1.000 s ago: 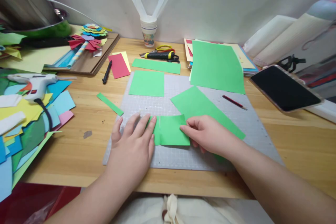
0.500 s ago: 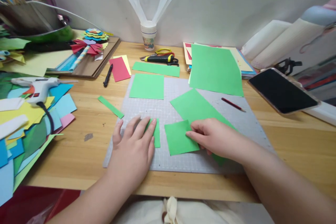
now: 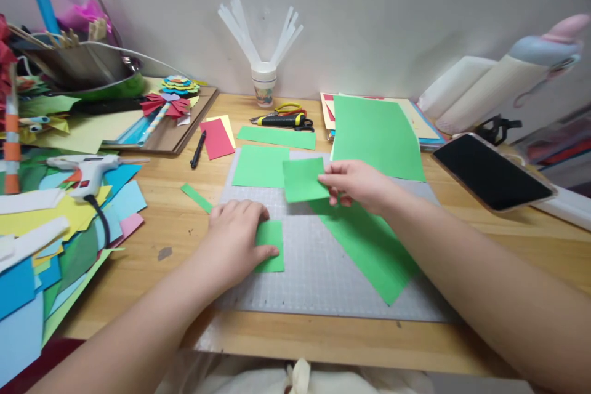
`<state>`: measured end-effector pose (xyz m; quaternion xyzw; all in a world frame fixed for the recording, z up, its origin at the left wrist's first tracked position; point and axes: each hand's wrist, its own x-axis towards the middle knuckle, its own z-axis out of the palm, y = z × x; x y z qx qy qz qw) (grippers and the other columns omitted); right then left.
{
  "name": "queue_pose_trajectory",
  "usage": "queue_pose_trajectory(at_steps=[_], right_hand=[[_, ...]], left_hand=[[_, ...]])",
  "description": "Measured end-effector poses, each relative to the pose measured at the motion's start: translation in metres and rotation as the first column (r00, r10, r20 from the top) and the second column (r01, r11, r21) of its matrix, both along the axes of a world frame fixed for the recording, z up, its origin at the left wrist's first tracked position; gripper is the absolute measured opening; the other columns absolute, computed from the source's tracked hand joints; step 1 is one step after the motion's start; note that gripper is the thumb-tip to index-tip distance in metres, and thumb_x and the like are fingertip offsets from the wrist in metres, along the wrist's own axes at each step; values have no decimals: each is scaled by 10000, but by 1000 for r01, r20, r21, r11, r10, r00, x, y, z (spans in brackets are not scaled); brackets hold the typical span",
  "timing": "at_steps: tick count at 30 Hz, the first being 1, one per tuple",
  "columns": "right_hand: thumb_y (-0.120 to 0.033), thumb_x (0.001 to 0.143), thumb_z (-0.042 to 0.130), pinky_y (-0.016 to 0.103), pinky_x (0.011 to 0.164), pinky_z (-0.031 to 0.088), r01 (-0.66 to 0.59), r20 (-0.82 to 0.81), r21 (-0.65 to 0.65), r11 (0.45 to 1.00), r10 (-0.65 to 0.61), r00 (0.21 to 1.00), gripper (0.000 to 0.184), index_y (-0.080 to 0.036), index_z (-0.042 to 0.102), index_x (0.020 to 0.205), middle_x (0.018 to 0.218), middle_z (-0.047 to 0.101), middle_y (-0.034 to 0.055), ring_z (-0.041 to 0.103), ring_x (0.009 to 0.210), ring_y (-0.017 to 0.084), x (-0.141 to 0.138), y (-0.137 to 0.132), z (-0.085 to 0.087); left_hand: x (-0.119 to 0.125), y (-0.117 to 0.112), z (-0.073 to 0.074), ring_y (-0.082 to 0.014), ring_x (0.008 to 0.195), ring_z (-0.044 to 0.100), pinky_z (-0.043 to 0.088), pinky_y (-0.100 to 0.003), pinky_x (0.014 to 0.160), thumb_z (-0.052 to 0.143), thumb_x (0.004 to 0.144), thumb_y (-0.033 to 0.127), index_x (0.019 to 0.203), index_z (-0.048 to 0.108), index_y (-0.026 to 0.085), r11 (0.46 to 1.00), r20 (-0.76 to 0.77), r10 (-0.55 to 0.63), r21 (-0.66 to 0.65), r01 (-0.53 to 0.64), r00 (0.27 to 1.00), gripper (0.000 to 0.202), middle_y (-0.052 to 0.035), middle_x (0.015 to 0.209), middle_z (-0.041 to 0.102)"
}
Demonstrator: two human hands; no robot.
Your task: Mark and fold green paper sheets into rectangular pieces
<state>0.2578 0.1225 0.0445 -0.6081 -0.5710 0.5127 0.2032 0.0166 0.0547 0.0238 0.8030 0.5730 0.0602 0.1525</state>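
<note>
In my right hand (image 3: pixel 353 184) a small green paper piece (image 3: pixel 302 181) is pinched by its right edge. It is lifted above the grey cutting mat (image 3: pixel 300 283), near a green paper rectangle (image 3: pixel 260 166) at the back. My left hand (image 3: pixel 240 240) rests on the mat's left part, over another small green paper piece (image 3: pixel 272 252). Its thumb lies on that piece, apart from the bent fingers, which partly cover it. A long green paper strip (image 3: pixel 364 246) lies slantwise under my right hand and forearm. A narrow green strip (image 3: pixel 196 197) is just beyond my left hand.
Behind the mat lie a box cutter (image 3: pixel 281 119), scissors (image 3: pixel 289 108) and a green paper band (image 3: pixel 277 136). A paper cup (image 3: pixel 264 83) holds white sticks. Paper sheets (image 3: pixel 376 135) and a phone (image 3: pixel 492 171) are right; a glue gun (image 3: pixel 90 172) lies on scraps left.
My right hand has lifted the small green piece and carried it away from me. My left hand has drawn its fingers in, baring more of the other piece. The camera view has shifted slightly.
</note>
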Motion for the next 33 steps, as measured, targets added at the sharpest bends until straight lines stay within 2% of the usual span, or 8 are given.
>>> queue_pose_trajectory(at_steps=[6, 10, 14, 19, 21, 25, 29, 33], right_hand=[[-182, 903, 539, 181, 364, 315, 19, 43, 59, 998, -21, 999, 228, -191, 452, 692, 564, 586, -15, 537, 421, 66, -41, 47, -15], [-209, 874, 585, 219, 383, 350, 4, 186, 129, 992, -28, 982, 126, -144, 577, 982, 531, 596, -15, 541, 383, 108, -51, 57, -16], [-272, 889, 580, 246, 455, 418, -25, 273, 215, 976, -36, 961, 368, -173, 518, 1238, 630, 661, -2, 563, 410, 122, -33, 40, -6], [-293, 904, 554, 249, 474, 436, -34, 318, 194, 980, -30, 948, 282, -188, 561, 1165, 674, 646, -9, 556, 427, 114, 15, 0, 5], [-291, 914, 534, 248, 484, 446, -31, 317, 168, 985, -24, 948, 232, -174, 581, 1109, 662, 631, -8, 556, 434, 111, 35, -14, 3], [-338, 916, 530, 249, 487, 437, 29, 307, 162, 986, -78, 949, 247, -171, 579, 1092, 651, 616, -12, 556, 447, 112, 66, -35, -6], [-413, 911, 505, 264, 499, 439, 11, 343, 206, 978, -83, 936, 304, -174, 599, 1074, 677, 631, 4, 581, 488, 131, 85, -46, -16], [-437, 877, 530, 317, 653, 472, -64, 478, 344, 937, -116, 871, 319, -185, 636, 1041, 823, 674, 50, 624, 707, 188, 100, -42, -27]], left_hand=[[6, 2, 7, -290, 985, 553, 355, -470, 903, 726, 723, 296, 821, 627, 223, 997, 29, -60, -40, 61, 998, 158, -41, 922, 654], [8, -4, 11, -249, 901, 585, 388, -426, 864, 677, 712, 199, 768, 599, 232, 996, 98, -39, -80, 47, 994, 101, -6, 820, 663], [0, -9, 11, -225, 847, 629, 447, -393, 812, 617, 719, 164, 960, 591, 257, 992, 181, 79, -115, -59, 980, 260, 15, 834, 687], [-48, 3, 13, -188, 703, 663, 501, -320, 641, 560, 802, 355, 1218, 494, 232, 958, 256, 284, -116, -263, 924, 439, 0, 852, 683], [-71, 11, 15, -173, 624, 642, 478, -303, 561, 573, 791, 439, 1252, 496, 251, 888, 200, 456, -33, -459, 867, 504, 4, 884, 678], [-96, 23, 17, -228, 745, 669, 505, -407, 679, 538, 822, 509, 1311, 510, 244, 844, 53, 523, 110, -525, 851, 556, -2, 946, 666], [-92, 26, 10, -418, 1250, 481, 340, -612, 983, 503, 819, 544, 1289, 554, 214, 838, 19, 480, 285, -465, 877, 577, -37, 1156, 618], [-90, 27, 2, -390, 1257, 469, 284, -612, 1010, 514, 825, 494, 945, 681, 240, 862, 45, 394, 328, -386, 918, 327, -3, 1042, 652]])
